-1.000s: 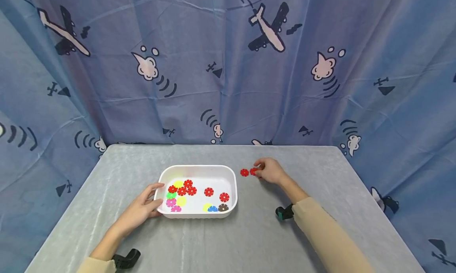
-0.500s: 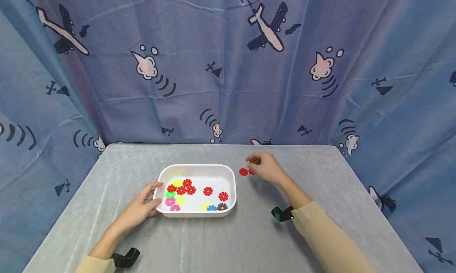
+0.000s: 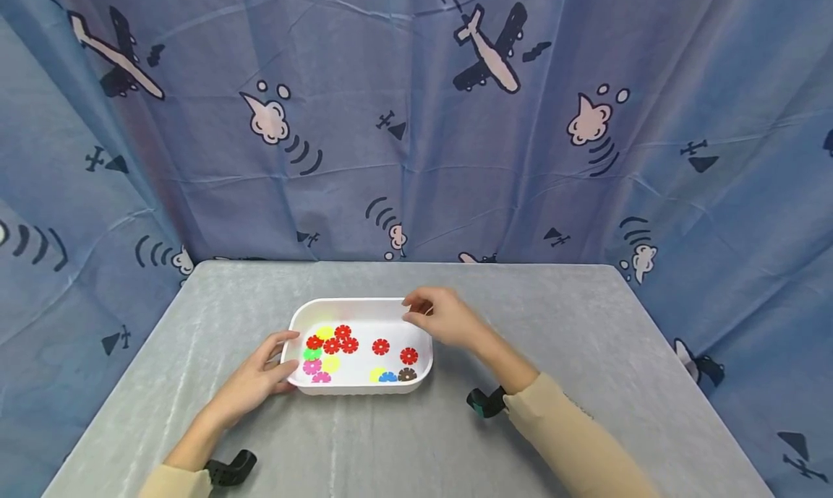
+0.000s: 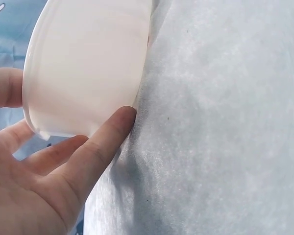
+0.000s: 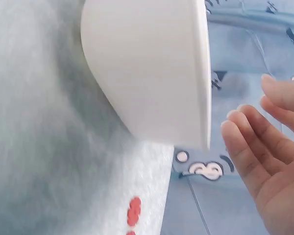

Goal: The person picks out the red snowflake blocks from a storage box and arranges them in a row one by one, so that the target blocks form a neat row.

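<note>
A white plastic tray [image 3: 364, 391] stands mid-table. Inside it lie flower-shaped notched discs: several red ones [image 3: 380, 347], yellow [image 3: 331, 364], green [image 3: 312, 354], pink [image 3: 312, 367], blue [image 3: 387, 376] and brown [image 3: 407, 374]. My left hand [image 3: 257, 375] grips the tray's left end, thumb and fingers spread around its wall. Over the tray's back right corner hovers my right hand [image 3: 445, 317]. Its fingers [image 5: 245, 152] are loosely bent with nothing between them in the right wrist view. Red discs [image 5: 134, 211] lie on the table beyond the tray; the hand hides them from the head view.
The grey cloth-covered table [image 3: 553, 303] ends at a blue curtain [image 3: 351, 122] printed with planes. Black wrist mounts [image 3: 232, 469] stick out from both of my wrists, the right one close over the table.
My right hand has left the two red discs on the table and moved left to above the tray's right end. My left hand and the tray have stayed put.
</note>
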A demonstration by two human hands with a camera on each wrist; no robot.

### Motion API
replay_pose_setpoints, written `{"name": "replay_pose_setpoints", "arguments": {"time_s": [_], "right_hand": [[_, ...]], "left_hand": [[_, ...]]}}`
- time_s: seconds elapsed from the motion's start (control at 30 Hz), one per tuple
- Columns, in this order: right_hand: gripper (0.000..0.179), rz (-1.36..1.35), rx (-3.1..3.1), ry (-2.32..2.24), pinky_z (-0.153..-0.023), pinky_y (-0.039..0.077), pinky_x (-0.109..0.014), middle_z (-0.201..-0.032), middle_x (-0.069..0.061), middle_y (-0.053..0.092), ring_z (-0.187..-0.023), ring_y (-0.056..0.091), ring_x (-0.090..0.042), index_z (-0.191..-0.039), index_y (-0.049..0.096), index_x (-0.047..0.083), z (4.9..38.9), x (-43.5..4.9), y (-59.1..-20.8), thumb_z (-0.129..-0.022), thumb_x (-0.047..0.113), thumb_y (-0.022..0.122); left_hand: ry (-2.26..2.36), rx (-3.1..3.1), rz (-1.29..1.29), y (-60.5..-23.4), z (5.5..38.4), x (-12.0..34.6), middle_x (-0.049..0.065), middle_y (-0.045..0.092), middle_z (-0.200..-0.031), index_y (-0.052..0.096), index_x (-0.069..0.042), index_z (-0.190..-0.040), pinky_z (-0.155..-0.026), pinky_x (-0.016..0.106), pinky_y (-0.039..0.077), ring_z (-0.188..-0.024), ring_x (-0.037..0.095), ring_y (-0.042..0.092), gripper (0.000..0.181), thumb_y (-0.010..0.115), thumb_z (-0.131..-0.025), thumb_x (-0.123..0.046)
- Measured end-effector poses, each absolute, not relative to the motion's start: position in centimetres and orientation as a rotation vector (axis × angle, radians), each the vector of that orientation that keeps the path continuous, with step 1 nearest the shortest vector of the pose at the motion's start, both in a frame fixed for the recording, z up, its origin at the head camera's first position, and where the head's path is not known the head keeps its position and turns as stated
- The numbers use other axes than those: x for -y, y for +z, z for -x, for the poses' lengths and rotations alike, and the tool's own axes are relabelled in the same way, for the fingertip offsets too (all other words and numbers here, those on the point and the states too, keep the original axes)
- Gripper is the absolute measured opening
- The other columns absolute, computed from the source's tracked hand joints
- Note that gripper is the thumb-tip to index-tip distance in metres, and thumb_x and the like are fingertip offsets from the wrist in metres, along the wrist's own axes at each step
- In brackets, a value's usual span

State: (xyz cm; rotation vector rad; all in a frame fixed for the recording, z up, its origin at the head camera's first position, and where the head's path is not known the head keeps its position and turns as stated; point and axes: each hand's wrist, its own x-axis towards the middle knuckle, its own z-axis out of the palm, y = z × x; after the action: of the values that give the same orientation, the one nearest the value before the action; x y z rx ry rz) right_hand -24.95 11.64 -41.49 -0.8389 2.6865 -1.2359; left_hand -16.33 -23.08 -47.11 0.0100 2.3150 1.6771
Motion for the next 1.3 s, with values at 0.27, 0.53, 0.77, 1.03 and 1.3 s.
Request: {"name": "replay_pose_setpoints", "arguments": {"time_s": [0.27, 0.53, 0.77, 1.03, 1.3], "right_hand": [[0.02, 0.897, -2.653, -1.052, -0.074, 0.054, -0.027, -0.09, 0.001, 0.066, -0.085, 0.06, -0.015, -0.111, 0.072, 0.005, 25.3, -9.4, -42.7, -0.092, 0.011, 0.076], [0.029, 0.797, -2.653, -0.879, -0.071, 0.054, -0.026, -0.094, 0.001, 0.067, -0.085, 0.06, -0.016, -0.117, 0.071, 0.005, 25.8, -7.5, -43.4, -0.092, 0.018, 0.077], [0.029, 0.76, -2.653, -0.766, -0.066, 0.054, -0.023, -0.096, -0.001, 0.067, -0.081, 0.06, -0.014, -0.115, 0.071, 0.007, 26.2, -5.7, -43.9, -0.091, 0.02, 0.079], [0.027, 0.708, -2.654, -0.679, -0.06, 0.051, -0.024, -0.091, -0.003, 0.064, -0.074, 0.058, -0.015, -0.11, 0.07, 0.007, 26.2, -5.0, -44.4, -0.088, 0.017, 0.081], [0.029, 0.765, -2.605, -0.718, -0.07, 0.048, -0.024, -0.09, -0.003, 0.062, -0.08, 0.054, -0.014, -0.107, 0.071, 0.008, 25.5, -4.4, -45.7, -0.083, 0.013, 0.085]], "left_hand": [[1.696, -2.315, -0.041, -47.1, 16.3, 23.0, 0.028, 0.028, -0.159, 0.034, -0.009, -0.153, -0.087, 0.04, 0.06, -0.13, 0.04, 0.053, 0.057, 0.06, -0.103, -0.017], [1.686, -2.316, -0.027, -47.1, 16.5, 23.1, 0.026, 0.027, -0.16, 0.034, -0.011, -0.154, -0.086, 0.037, 0.06, -0.13, 0.039, 0.053, 0.056, 0.059, -0.104, -0.017], [1.702, -2.321, -0.043, -47.2, 16.4, 23.2, 0.027, 0.028, -0.159, 0.034, -0.009, -0.153, -0.086, 0.039, 0.06, -0.129, 0.039, 0.054, 0.056, 0.059, -0.103, -0.016], [1.725, -2.307, -0.066, -47.4, 16.7, 23.2, 0.025, 0.03, -0.158, 0.035, -0.011, -0.153, -0.087, 0.039, 0.06, -0.129, 0.037, 0.054, 0.056, 0.06, -0.103, -0.016], [1.739, -2.298, -0.054, -47.7, 16.4, 23.3, 0.027, 0.03, -0.158, 0.034, -0.01, -0.154, -0.086, 0.039, 0.06, -0.128, 0.037, 0.055, 0.057, 0.06, -0.103, -0.014]]}}
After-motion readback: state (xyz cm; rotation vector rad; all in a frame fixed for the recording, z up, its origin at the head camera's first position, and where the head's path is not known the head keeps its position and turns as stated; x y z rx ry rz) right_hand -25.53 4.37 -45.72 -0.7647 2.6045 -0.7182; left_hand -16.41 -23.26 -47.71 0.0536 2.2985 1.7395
